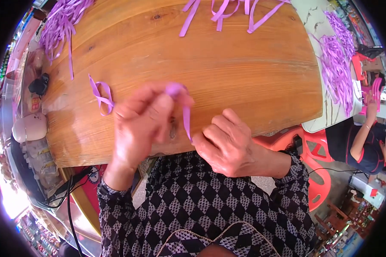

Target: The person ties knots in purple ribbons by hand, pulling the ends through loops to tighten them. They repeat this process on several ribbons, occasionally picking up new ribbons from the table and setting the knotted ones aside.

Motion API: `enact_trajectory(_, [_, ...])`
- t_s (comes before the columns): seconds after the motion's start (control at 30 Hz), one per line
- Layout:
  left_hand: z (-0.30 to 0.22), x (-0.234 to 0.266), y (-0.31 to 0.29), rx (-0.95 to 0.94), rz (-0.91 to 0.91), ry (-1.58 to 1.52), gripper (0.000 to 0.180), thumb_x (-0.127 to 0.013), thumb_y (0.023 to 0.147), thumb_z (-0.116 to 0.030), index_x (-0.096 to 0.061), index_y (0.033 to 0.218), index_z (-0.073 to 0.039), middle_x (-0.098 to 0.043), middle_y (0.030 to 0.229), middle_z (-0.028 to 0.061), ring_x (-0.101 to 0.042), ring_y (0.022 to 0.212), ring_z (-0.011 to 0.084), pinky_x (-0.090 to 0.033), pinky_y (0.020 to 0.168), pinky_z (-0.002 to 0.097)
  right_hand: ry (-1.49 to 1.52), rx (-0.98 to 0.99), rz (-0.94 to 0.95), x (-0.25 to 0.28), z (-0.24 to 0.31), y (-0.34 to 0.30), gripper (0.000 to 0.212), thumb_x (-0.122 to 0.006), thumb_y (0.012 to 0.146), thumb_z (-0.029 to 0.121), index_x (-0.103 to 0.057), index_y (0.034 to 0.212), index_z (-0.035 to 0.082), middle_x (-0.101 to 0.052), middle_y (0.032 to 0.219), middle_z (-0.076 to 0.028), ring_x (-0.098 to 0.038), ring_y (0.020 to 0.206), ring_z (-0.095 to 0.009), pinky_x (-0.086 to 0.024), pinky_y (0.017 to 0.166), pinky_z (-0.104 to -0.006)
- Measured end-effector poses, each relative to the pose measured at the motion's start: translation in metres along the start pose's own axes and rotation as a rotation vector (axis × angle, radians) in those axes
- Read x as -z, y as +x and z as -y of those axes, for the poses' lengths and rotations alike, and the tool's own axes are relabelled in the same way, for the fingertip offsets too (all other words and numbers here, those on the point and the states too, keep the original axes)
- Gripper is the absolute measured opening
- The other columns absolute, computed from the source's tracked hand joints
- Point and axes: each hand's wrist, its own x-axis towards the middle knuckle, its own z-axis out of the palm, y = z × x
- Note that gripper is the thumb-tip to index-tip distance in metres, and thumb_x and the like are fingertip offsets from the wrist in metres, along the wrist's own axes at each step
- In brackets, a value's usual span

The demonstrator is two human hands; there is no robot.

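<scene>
Between my two hands runs a purple ribbon [187, 122], above the near edge of the wooden table. My left hand [145, 118] is closed, pinching the ribbon where it bunches into a small purple loop at the fingertips; this hand is slightly blurred. Lower and to the right, my right hand [228, 143] is curled closed at the ribbon's lower end, which disappears behind its fingers. Left of my left hand, a loose twisted piece of purple ribbon [108, 96] lies on the wooden table [244, 73].
Purple ribbon heaps lie at the far left [64, 21] and on a white table [311, 15] at right. More ribbon strips [221, 17] hang over the far edge. A pale rounded object [30, 127] borders the left side. A red stool [315, 150] and another person [364, 141] are at right.
</scene>
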Motion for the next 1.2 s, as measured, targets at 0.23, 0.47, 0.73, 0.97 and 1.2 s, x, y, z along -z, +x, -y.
enact_trajectory(0.23, [0.008,-0.009,-0.011,0.194,0.316,0.226,0.016,-0.056,0.08,0.005,-0.057,0.096,0.001,-0.058,0.083,-0.0022,-0.052,0.076,0.0028,-0.043,0.066,0.0178,0.075,-0.172,-0.275,0.005,-0.015,0.013,0.024,-0.068,0.063,0.002,-0.062,0.086,-0.001,-0.056,0.069,-0.01,-0.049,0.055,-0.02,-0.036,0.05,-0.0304])
enact_trajectory(0.47, [0.019,-0.015,-0.017,0.047,0.147,0.296,0.014,-0.058,0.081,0.003,-0.054,0.095,0.001,-0.058,0.08,0.0,-0.053,0.072,0.0033,-0.043,0.062,0.0173,0.952,-0.902,-0.338,-0.002,0.004,0.008,0.013,-0.059,0.085,0.006,-0.062,0.094,-0.003,-0.061,0.075,-0.002,-0.051,0.062,-0.003,-0.042,0.055,-0.0166])
enact_trajectory(0.73, [0.032,-0.01,-0.014,-0.671,0.065,0.752,0.013,-0.061,0.083,-0.003,-0.055,0.094,-0.001,-0.06,0.072,0.0046,-0.055,0.061,0.0089,-0.044,0.054,0.0222,1.243,-0.978,-0.124,0.005,0.0,0.012,0.014,-0.059,0.086,0.008,-0.062,0.094,-0.003,-0.062,0.075,-0.003,-0.055,0.064,-0.006,-0.044,0.057,-0.0171])
enact_trajectory(0.97, [0.02,-0.016,-0.02,-0.296,-0.031,0.624,0.012,-0.059,0.086,-0.011,-0.055,0.089,0.0,-0.06,0.074,0.005,-0.055,0.062,0.0093,-0.044,0.054,0.0217,1.468,-1.12,-0.12,0.007,0.004,0.008,0.015,-0.062,0.083,0.006,-0.058,0.093,-0.004,-0.061,0.079,-0.005,-0.056,0.066,-0.008,-0.046,0.058,-0.0194])
enact_trajectory(1.2, [0.014,-0.014,-0.013,0.274,0.117,-0.059,0.024,-0.061,0.084,-0.021,-0.054,0.085,0.002,-0.06,0.075,0.0122,-0.052,0.051,0.0123,-0.041,0.046,0.0196,1.336,-1.06,-0.227,0.01,0.005,0.009,0.011,-0.059,0.083,0.001,-0.056,0.092,-0.005,-0.06,0.082,-0.006,-0.055,0.07,-0.007,-0.046,0.061,-0.0207])
